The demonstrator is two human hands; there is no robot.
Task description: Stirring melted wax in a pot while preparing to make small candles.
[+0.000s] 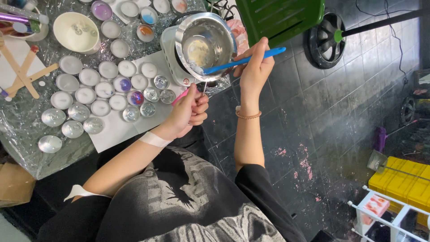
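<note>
Quantities visible:

- Hands: two, left hand [190,110] and right hand [255,71].
- Steel pouring pot [205,45], top centre: one.
- Blue spatula [244,60]: one.
- Large white bowl [77,32], upper left: one.
- Crossed wooden sticks [22,74], left edge: one group; number of sticks unclear.
- Small round moulds [107,87], left half of frame: about thirty; exact count uncertain as several are cut off at the top edge.
- Yellow crate [405,181], lower right: one.

Spatula [242,61] in pot [205,45], cups [105,88] left
</note>
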